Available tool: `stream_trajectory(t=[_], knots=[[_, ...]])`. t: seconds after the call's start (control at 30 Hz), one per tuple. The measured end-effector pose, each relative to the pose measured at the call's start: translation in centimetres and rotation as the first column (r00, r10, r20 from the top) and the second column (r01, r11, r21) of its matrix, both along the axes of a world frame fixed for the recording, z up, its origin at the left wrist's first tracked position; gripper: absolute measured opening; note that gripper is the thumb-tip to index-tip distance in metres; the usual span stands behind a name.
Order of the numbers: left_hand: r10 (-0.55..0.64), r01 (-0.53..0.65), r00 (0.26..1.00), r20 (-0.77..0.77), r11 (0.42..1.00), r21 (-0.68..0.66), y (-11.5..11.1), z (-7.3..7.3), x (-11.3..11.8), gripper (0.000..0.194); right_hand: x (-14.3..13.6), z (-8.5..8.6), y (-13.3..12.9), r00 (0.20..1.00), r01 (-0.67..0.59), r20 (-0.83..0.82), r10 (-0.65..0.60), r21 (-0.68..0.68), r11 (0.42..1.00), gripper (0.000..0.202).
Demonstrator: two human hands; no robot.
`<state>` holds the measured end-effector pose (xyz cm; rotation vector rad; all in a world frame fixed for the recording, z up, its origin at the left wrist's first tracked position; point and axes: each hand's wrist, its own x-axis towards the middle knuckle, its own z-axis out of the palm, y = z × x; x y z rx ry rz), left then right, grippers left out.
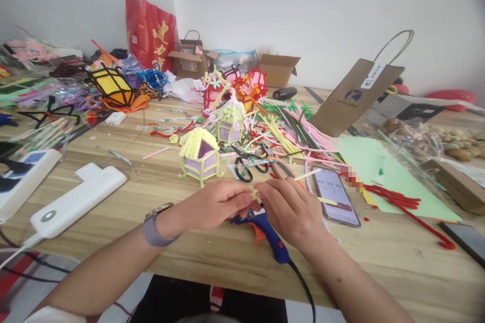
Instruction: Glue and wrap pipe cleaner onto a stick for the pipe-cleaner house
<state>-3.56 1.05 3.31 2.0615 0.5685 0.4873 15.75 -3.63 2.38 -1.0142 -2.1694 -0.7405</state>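
A yellow stem (255,194) lies at the dial's centre, pinched between the left hand's (217,202) thumb and fingers at 9 o'clock and the right hand's (293,207) closed fingertips at 3, while just below them the glue gun (270,224) rests on the table (401,262) toward 5. Near the hands stand the scissors (246,155) at 12 and the yellow-roofed house (200,161) at 10, with the phone (335,192) at 3; farther out come the lilac house (229,132) at 11 and red stems (401,197) at 3.

free — tabletop (401,262) right-front | blocked — glue gun (271,232) centre, phone (328,185) right
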Motion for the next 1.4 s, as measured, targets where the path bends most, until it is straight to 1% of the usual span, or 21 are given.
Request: stream_trajectory(t=[0.07, 0.1, 0.2, 0.27, 0.43, 0.53, 0.6, 0.67, 0.7, 0.73, 0.77, 0.8, 0.83, 0.87, 0.9, 0.97, 1.03, 1.1, 1.2, 1.3, 1.4], knots=[[0.063, -0.052, 0.994, -0.083, 0.990, 0.129, 0.1, -0.1, 0.0, 0.032, 0.1, 0.3, 0.1, 0.999, 0.013, 0.051, -0.009, -0.085, 0.996, 0.016], [0.116, -0.085, 0.985, -0.132, 0.972, 0.220, 0.2, -0.1, 0.0, 0.030, 0.1, 0.6, 0.1, 0.997, 0.024, 0.073, -0.014, -0.144, 0.989, 0.018], [0.222, -0.093, 0.945, -0.240, 0.886, 0.455, 0.2, -0.2, 0.0, 0.030, 0.6, 1.8, 0.2, 0.989, 0.036, 0.149, 0.011, -0.307, 0.951, 0.021], [0.207, -0.038, 0.939, -0.275, 0.857, 0.514, 0.1, -0.2, 0.0, 0.031, 1.1, 2.8, 0.2, 0.973, 0.009, 0.215, 0.080, -0.386, 0.923, 0.022], [0.146, 0.067, 0.938, -0.314, 0.813, 0.579, -0.8, -0.6, 0.0, 0.028, 1.3, 5.4, 0.5, 0.898, -0.018, 0.354, 0.262, -0.565, 0.825, 0.023], [0.114, 0.121, 0.939, -0.324, 0.771, 0.625, -1.2, -0.6, 0.1, 0.022, 1.0, 6.4, 1.2, 0.873, -0.024, 0.353, 0.336, -0.658, 0.752, 0.024], [0.044, 0.182, 0.949, -0.311, 0.728, 0.661, -1.2, -0.5, 0.1, 0.020, 0.9, 7.0, 1.9, 0.894, -0.057, 0.253, 0.369, -0.754, 0.654, 0.023], [-0.065, 0.229, 0.965, -0.253, 0.676, 0.700, -1.1, -0.2, 0.0, 0.023, 1.1, 7.5, 2.6, 0.920, -0.141, 0.079, 0.385, -0.848, 0.511, 0.022], [-0.108, 0.224, 0.973, -0.205, 0.667, 0.710, -1.0, 0.0, -0.1, 0.026, 1.3, 7.7, 2.9, 0.925, -0.189, -0.012, 0.379, -0.881, 0.433, 0.023], [-0.131, 0.196, 0.980, -0.146, 0.680, 0.707, -0.8, 0.1, -0.2, 0.029, 1.6, 7.8, 3.1, 0.927, -0.233, -0.093, 0.363, -0.902, 0.364, 0.023], [-0.128, 0.152, 0.988, -0.086, 0.711, 0.686, -0.7, 0.2, -0.3, 0.031, 1.8, 7.7, 3.3, 0.930, -0.267, -0.156, 0.334, -0.910, 0.318, 0.024], [-0.101, 0.095, 0.994, -0.029, 0.750, 0.654, -0.5, 0.4, -0.4, 0.033, 2.1, 7.5, 3.5, 0.934, -0.291, -0.203, 0.294, -0.909, 0.299, 0.024], [-0.057, 0.032, 0.998, 0.021, 0.786, 0.618, -0.4, 0.4, -0.5, 0.034, 2.3, 7.2, 3.5, 0.937, -0.312, -0.239, 0.255, -0.901, 0.301, 0.023], [-0.007, -0.027, 0.998, 0.056, 0.815, 0.579, -0.2, 0.5, -0.6, 0.036, 2.4, 6.6, 3.5, 0.938, -0.330, -0.271, 0.216, -0.887, 0.323, 0.022], [0.041, -0.079, 0.996, 0.081, 0.836, 0.543, -0.1, 0.4, -0.6, 0.037, 2.4, 6.0, 3.4, 0.934, -0.354, -0.305, 0.186, -0.862, 0.364, 0.021], [0.132, -0.171, 0.985, 0.113, 0.863, 0.476, 0.2, 0.2, -0.6, 0.039, 2.0, 4.4, 2.9, 0.921, -0.383, -0.368, 0.128, -0.796, 0.469, 0.021], [0.224, -0.257, 0.966, 0.128, 0.874, 0.413, 0.4, -0.1, -0.5, 0.040, 1.2, 2.8, 2.4, 0.907, -0.372, -0.414, 0.075, -0.704, 0.605, 0.027], [0.302, -0.332, 0.943, 0.139, 0.860, 0.388, 0.5, -0.6, -0.2, 0.038, 0.3, 1.6, 1.8, 0.912, -0.307, -0.410, 0.018, -0.652, 0.694, 0.026], [0.369, -0.390, 0.920, 0.135, 0.822, 0.414, 0.6, -1.2, 0.1, 0.036, -0.8, 0.5, 1.2, 0.928, -0.229, -0.372, -0.013, -0.597, 0.769, 0.024], [0.400, -0.415, 0.906, 0.138, 0.776, 0.475, 0.4, -1.7, 0.4, 0.035, -1.4, 0.0, 0.8, 0.936, -0.175, -0.349, -0.046, -0.575, 0.799, 0.024], [0.414, -0.420, 0.898, 0.148, 0.707, 0.568, 0.1, -2.1, 0.6, 0.033, -1.9, -0.4, 0.4, 0.921, -0.159, -0.381, -0.082, -0.559, 0.814, 0.023]])
